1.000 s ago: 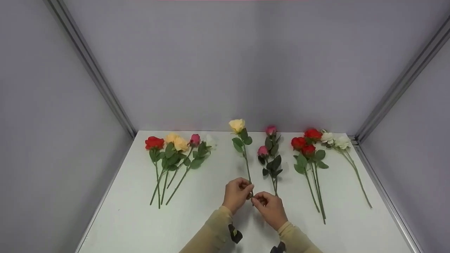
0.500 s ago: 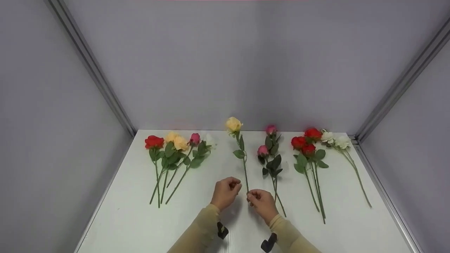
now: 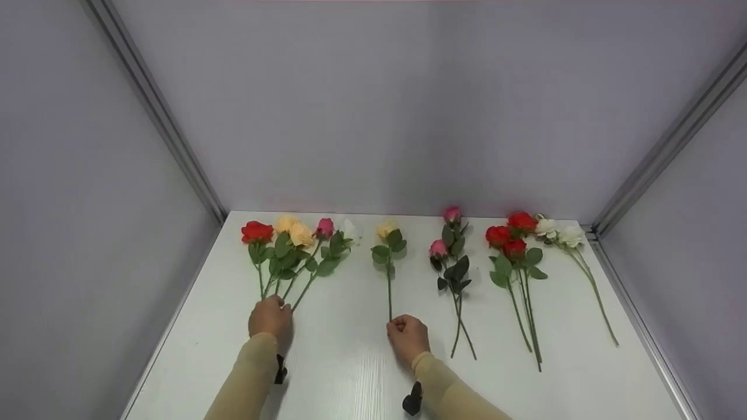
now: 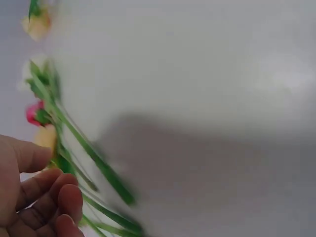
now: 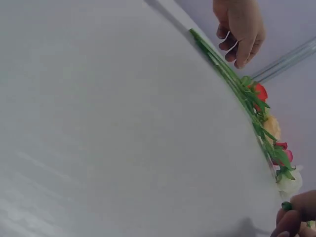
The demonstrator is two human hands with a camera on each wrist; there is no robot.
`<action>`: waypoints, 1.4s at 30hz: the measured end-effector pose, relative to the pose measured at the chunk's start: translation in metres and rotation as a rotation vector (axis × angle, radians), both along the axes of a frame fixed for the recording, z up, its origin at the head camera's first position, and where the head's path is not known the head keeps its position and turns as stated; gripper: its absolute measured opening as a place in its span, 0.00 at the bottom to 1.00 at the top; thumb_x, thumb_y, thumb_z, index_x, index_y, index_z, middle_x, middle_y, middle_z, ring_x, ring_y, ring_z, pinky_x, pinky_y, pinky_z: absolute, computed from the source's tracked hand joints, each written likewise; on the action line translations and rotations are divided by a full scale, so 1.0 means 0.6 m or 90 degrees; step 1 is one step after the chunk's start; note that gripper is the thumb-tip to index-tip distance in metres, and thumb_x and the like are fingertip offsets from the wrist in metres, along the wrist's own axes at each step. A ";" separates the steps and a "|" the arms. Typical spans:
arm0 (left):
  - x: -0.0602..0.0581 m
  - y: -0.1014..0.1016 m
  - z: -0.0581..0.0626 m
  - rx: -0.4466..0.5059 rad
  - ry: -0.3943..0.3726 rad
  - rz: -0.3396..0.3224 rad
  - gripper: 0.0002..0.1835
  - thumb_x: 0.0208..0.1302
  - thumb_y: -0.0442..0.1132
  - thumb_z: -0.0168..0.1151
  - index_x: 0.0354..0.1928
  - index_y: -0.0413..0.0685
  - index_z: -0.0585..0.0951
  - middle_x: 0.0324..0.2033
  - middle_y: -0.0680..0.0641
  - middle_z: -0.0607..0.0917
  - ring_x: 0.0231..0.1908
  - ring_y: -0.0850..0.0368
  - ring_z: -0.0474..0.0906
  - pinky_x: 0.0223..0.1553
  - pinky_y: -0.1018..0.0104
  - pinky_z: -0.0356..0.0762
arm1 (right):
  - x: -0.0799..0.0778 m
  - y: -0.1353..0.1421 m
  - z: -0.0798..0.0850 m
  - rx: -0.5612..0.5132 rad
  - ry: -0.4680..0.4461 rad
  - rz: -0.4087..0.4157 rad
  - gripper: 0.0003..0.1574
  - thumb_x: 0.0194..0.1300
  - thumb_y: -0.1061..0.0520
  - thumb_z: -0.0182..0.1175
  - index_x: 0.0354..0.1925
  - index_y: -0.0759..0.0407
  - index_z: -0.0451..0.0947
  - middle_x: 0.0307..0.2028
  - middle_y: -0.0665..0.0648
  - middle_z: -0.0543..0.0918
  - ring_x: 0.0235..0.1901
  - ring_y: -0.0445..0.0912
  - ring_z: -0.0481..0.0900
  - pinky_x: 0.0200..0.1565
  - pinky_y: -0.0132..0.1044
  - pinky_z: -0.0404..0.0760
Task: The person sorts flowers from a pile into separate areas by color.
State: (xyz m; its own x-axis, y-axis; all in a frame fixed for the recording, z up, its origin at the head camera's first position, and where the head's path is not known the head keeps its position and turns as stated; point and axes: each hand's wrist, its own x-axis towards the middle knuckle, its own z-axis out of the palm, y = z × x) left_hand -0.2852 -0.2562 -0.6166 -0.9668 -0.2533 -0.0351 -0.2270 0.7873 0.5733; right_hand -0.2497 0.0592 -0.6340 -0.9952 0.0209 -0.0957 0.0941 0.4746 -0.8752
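My right hand [image 3: 408, 338] pinches the lower stem of a yellow rose [image 3: 389, 291], whose bloom points to the back wall. In the right wrist view the cut end of that stem [image 5: 287, 206] pokes out between thumb and fingers. Over at the left, my left hand [image 3: 271, 319] hovers above the stems of a mixed group: a red rose [image 3: 257, 232], yellow-orange roses [image 3: 300, 233], a pink rose [image 3: 325, 227] and a white bloom [image 3: 350, 230]. Its fingers [image 4: 70, 200] are loosely bent with nothing between them, and the right wrist view shows it raised above the stems.
Two pink roses [image 3: 438, 249] lie with crossed stems right of centre. Beyond them come red roses [image 3: 515, 248] and white flowers [image 3: 570, 235] with long stems. Grey walls [image 3: 373, 116] enclose the white table [image 3: 338, 373] at the back and sides.
My left hand has let go of the yellow rose's stem and moved left to the mixed flowers. My right hand has shifted left and lowered the rose, its bloom now nearer the table.
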 end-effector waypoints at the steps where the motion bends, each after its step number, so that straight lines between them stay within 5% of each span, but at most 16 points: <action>1: 0.002 -0.011 -0.006 -0.007 -0.011 0.006 0.13 0.64 0.41 0.61 0.40 0.35 0.82 0.35 0.37 0.85 0.38 0.39 0.82 0.40 0.45 0.76 | -0.001 -0.004 -0.004 0.025 0.008 0.003 0.06 0.64 0.57 0.61 0.35 0.60 0.81 0.27 0.49 0.81 0.28 0.41 0.78 0.33 0.37 0.77; 12: 0.006 -0.041 -0.049 -0.007 0.034 0.004 0.12 0.61 0.44 0.65 0.27 0.43 0.80 0.22 0.47 0.81 0.25 0.50 0.76 0.30 0.51 0.74 | -0.016 -0.019 -0.020 0.153 0.032 0.027 0.07 0.62 0.54 0.64 0.29 0.54 0.79 0.24 0.47 0.78 0.25 0.41 0.74 0.30 0.39 0.75; 42: 0.005 -0.023 -0.070 0.046 0.022 0.046 0.11 0.64 0.43 0.63 0.29 0.44 0.80 0.24 0.48 0.80 0.28 0.51 0.75 0.34 0.51 0.73 | -0.012 0.007 -0.037 0.141 0.063 0.090 0.10 0.60 0.50 0.65 0.23 0.45 0.78 0.20 0.41 0.76 0.22 0.39 0.73 0.28 0.36 0.72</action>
State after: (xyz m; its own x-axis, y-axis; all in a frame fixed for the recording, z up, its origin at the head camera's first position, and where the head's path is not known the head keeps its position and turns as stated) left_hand -0.2823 -0.2697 -0.6583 -0.9471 -0.3201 -0.0221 -0.2604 0.7265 0.6360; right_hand -0.2571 0.0634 -0.6559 -0.9940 -0.1093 -0.0068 -0.0671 0.6571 -0.7508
